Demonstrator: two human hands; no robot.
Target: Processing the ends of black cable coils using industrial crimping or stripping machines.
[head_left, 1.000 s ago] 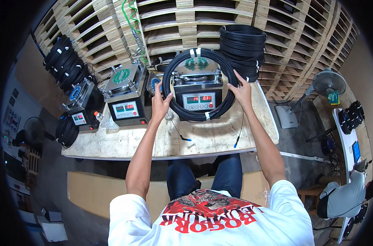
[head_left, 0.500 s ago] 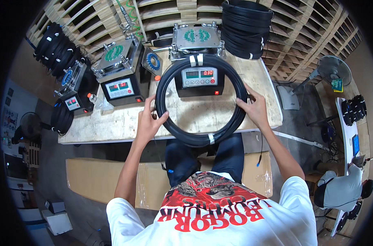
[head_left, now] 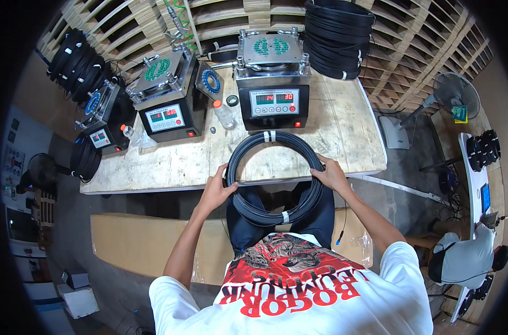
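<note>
Between my hands is a coil of black cable (head_left: 246, 208), bound with white tape at its top and bottom. Its far part is over the table's front edge, its near part above my lap. My left hand (head_left: 216, 190) grips the coil's left side, thumb on the inner edge. On the opposite side my right hand (head_left: 330, 174) holds it the same way. A loose cable end with a blue tip (head_left: 339, 238) hangs below my right forearm. Just beyond the coil stands a polishing machine (head_left: 273, 106) with a lit red display and a metal top plate.
Two more such machines, a middle one (head_left: 163, 120) and a left one (head_left: 99, 137), stand on the wooden table (head_left: 153, 167). A clear bottle (head_left: 224, 116) with an orange cap is near the centre. Stacked black coils (head_left: 337, 42) rise at the back right. Another person (head_left: 466, 259) sits far right.
Both hands have brought the cable coil nearer to me and lower, off the front of the machine. The machine's display and the bottle beside it now show.
</note>
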